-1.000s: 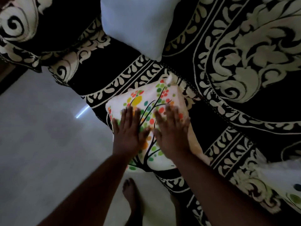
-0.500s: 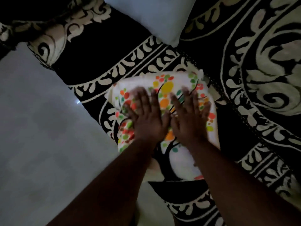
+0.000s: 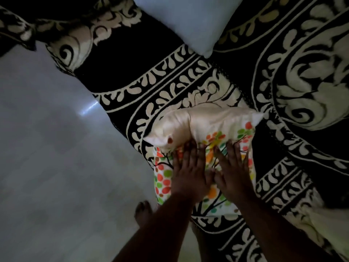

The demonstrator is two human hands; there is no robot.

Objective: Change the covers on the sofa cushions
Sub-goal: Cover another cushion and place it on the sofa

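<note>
A cushion in a white cover printed with a colourful tree [image 3: 217, 203] lies at the edge of the sofa, which is draped in a black and cream patterned sheet [image 3: 151, 59]. The cushion's far part [image 3: 205, 125] shows plain cream satin, bulging up. My left hand [image 3: 188, 173] and my right hand [image 3: 232, 174] lie side by side, palms down with fingers straight, pressing on the printed face. A bare white cushion insert [image 3: 188, 19] lies farther back on the sofa.
Pale tiled floor [image 3: 56, 167] fills the left side. My bare foot [image 3: 143, 212] stands on it beside the sofa edge. A bit of another pale cloth [image 3: 330, 222] shows at the lower right on the sheet.
The cushion has shifted under my hands, and its plain cream side now bulges up at the far end. Both hands stay flat on it.
</note>
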